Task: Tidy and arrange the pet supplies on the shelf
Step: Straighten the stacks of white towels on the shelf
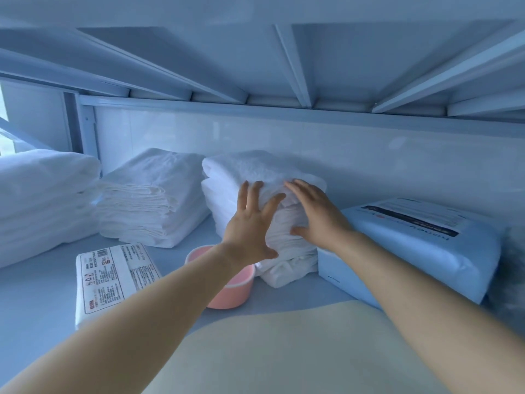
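Bare left forearm [147, 305] and right forearm [412, 288] stretch toward 12 o'clock, converging. Left hand [250, 223] and right hand [319, 214] sit side by side, fingers straight and spread, palms turned away.

Shelf [42, 294] bears white stacks [147, 200], pink cup [230, 291], white pack [113, 274], blue pack [412, 251].

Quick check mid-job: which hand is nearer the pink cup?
Left. The left hand presses the middle white stack just above the cup, with its wrist over the cup's rim. The right hand rests on the same stack further right, toward the blue pack.
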